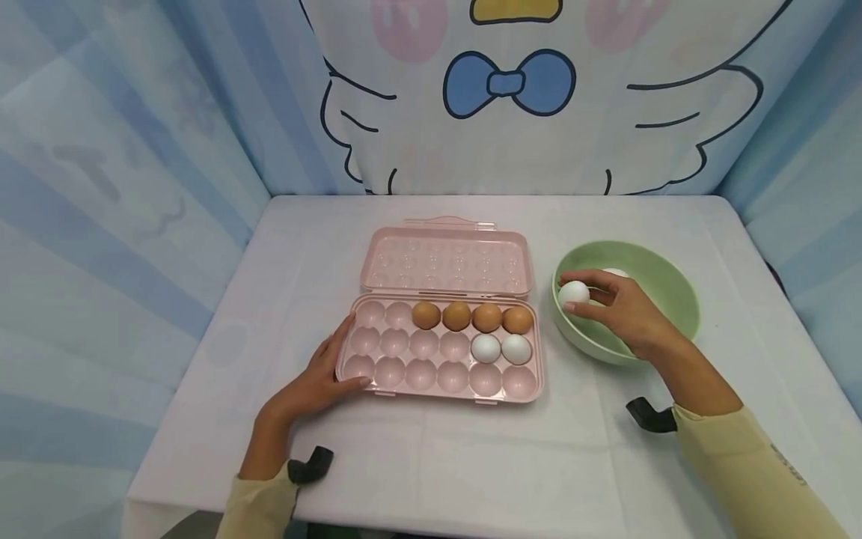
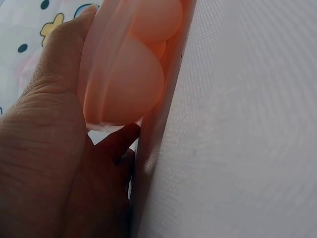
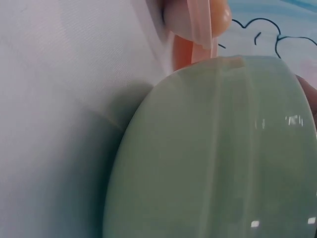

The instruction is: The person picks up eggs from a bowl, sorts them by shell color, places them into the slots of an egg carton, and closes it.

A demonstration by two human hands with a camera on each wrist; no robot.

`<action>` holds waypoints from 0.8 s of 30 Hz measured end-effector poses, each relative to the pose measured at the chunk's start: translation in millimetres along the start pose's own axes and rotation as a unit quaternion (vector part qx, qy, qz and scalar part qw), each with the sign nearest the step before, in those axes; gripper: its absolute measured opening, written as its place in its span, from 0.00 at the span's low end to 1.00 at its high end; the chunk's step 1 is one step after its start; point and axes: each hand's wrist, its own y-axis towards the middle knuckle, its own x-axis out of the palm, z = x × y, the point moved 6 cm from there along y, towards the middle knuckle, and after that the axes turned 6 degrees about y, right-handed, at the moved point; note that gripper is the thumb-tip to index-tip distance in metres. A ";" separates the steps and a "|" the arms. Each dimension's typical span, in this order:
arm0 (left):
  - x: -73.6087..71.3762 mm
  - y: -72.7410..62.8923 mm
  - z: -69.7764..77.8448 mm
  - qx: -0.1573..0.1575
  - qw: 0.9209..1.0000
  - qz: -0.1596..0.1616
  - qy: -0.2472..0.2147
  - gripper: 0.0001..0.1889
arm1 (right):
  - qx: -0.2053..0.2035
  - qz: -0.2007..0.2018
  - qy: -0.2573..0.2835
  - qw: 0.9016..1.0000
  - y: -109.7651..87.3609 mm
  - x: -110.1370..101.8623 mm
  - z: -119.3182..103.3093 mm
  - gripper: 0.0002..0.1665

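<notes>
A pink egg box (image 1: 438, 394) lies with its lid (image 1: 447, 262) folded back. Several brown eggs (image 1: 456, 316) fill the right part of its back row, and two white eggs (image 1: 485, 349) sit at the right end of the middle row. My left hand (image 1: 322, 380) holds the box's left end, thumb at the front corner, fingers along the side. Over the left rim of a green bowl (image 1: 680, 303), my right hand (image 1: 626, 311) pinches a white egg (image 1: 573, 294) between thumb and fingers. In the right wrist view the bowl's outer wall (image 3: 198, 158) hides most of that hand.
Another white egg (image 1: 616, 272) shows inside the bowl, partly covered by the right hand. A white cloth (image 1: 417, 464) covers the table. Behind it hangs a curtain (image 1: 505, 150) with a cartoon print, and blue striped curtains (image 1: 135, 262) stand at the sides.
</notes>
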 end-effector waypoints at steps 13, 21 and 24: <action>0.0 0.5 -1.8 0.000 1.000 0.003 0.001 0.57 | -0.033 0.029 0.048 0.998 2.9 4.5 -7.1 0.34; -0.9 0.7 -0.7 -0.002 1.000 0.003 0.002 0.57 | -0.070 0.039 0.081 0.993 -5.3 17.2 -16.7 0.27; -0.5 1.0 -0.3 0.000 1.000 0.005 0.004 0.57 | -0.082 0.042 0.111 0.990 -7.5 22.5 -18.5 0.27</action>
